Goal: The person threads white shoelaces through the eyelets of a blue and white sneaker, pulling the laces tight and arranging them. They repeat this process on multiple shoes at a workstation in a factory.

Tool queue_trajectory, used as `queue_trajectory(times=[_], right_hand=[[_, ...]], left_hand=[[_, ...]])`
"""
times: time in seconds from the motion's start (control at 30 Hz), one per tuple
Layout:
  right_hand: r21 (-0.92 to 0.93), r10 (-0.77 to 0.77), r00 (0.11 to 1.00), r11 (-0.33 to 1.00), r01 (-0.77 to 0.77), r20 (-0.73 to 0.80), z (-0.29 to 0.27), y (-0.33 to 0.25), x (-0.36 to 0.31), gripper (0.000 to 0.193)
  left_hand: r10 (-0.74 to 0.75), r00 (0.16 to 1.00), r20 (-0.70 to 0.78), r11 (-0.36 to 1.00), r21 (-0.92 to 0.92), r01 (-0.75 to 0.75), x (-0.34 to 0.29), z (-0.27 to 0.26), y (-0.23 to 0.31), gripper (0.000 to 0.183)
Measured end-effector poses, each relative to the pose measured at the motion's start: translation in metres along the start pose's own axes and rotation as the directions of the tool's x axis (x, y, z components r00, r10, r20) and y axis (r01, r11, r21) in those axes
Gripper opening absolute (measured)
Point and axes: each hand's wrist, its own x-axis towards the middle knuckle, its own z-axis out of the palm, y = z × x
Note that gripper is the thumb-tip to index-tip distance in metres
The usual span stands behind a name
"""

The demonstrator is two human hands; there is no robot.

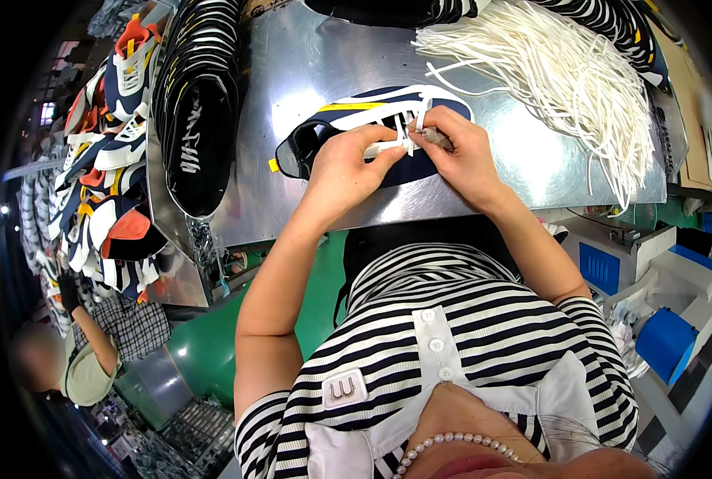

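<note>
In the head view, I find the navy-and-white sneaker [413, 171] on the near half of the metal desk [280, 72], toe right. The left hand's [346, 166] grip pinches its white shoelace [424, 103]; whether the right hand [468, 160] clamps anything, I cannot tell. I judge lacing underway; next calls for drawing the lace snug.

Surroundings of the metal table [280, 72], from where I stand: left, heaped navy, white and orange sneakers [120, 152]; near them, a co-worker [91, 385] and checked cloth [136, 326]; right, a pale machine [651, 289] with blue panels [666, 343]; below, glossy green flooring [212, 335].
</note>
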Motion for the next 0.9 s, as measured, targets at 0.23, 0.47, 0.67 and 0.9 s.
queue_trajectory(times=[0.23,0.47,0.67,0.9], right_hand=[[-0.061,-0.029,0.999,0.998,0.026,-0.04,0.002,0.002,-0.004,0.018],[0.15,0.348,0.921,0.915,-0.374,0.172,-0.021,-0.018,-0.041,0.023],[0.123,0.389,0.894,0.899,-0.421,0.223,-0.02,-0.017,-0.042,0.015],[0.46,0.517,0.778,0.628,-0.629,0.358,-0.018,-0.015,-0.043,0.017]], left_hand=[[0.035,0.988,-0.149,0.984,0.179,-0.007,-0.001,0.012,0.004,0.033],[0.173,0.965,-0.198,0.948,0.301,-0.108,-0.002,0.016,-0.001,0.032],[0.214,0.961,-0.173,0.944,0.289,-0.158,-0.006,0.016,0.002,0.029],[0.312,0.935,-0.165,0.933,0.24,-0.269,-0.018,0.02,-0.002,0.023]])
